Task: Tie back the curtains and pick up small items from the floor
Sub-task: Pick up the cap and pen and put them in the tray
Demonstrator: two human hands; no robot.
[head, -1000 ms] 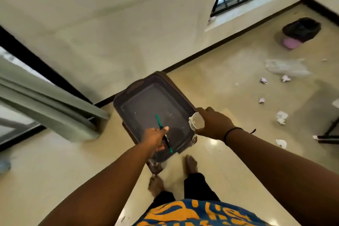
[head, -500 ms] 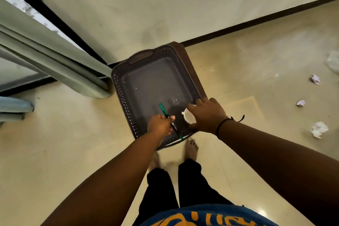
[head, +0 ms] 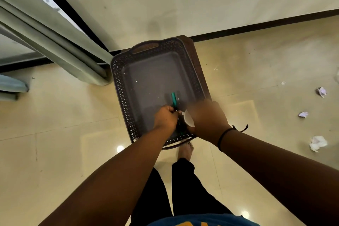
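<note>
Two hands meet low over the dark perforated plastic basket (head: 121,86) at mid-frame. The left hand (head: 166,118) has its fingers curled round a slim green-and-black pen (head: 173,100), whose long axis points up the frame, tip over the basket floor. Just right of it, touching, the right hand (head: 206,118) grips a small white cup-like piece (head: 189,120) above the near rim. Both probably need only letting go. Crumpled white paper scraps (head: 317,143) lie well apart at right.

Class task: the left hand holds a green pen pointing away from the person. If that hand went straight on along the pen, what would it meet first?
Probably the tray's bare grey floor, then its far wall; depth is uncertain.
</note>
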